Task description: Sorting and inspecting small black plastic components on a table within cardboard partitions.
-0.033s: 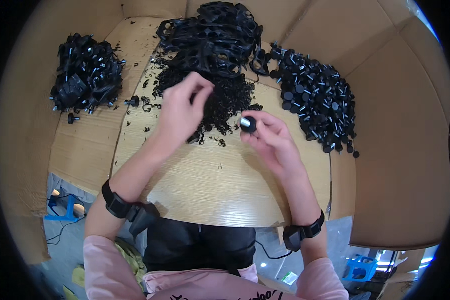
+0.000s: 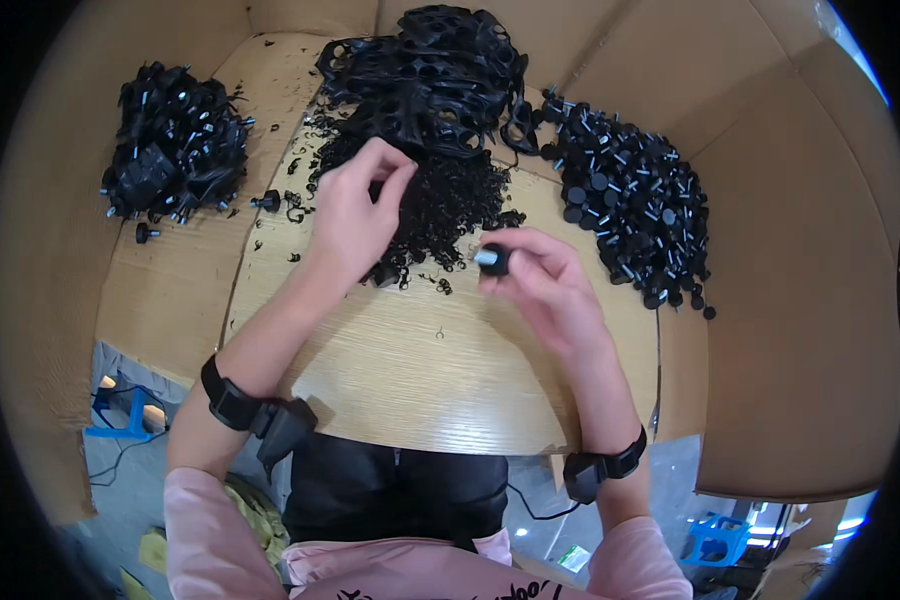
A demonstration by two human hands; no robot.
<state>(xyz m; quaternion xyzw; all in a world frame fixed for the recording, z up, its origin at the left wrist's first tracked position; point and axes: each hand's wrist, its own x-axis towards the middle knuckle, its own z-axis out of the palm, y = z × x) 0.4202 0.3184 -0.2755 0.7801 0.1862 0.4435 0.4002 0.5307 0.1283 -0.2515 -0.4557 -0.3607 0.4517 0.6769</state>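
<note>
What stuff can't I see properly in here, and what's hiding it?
All in the head view:
Left hand: whether it pinches anything; too small and dark against the black scraps.
Black knob: partly covered by the right hand holding it.
Table: its surface beneath the scraps, covered by them.
Pink shirt: the rest is cut off by the bottom edge.

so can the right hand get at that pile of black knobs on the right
Probably yes: nothing visible stands between the right hand and the pile of black knobs, though that hand is holding a knob.
</note>
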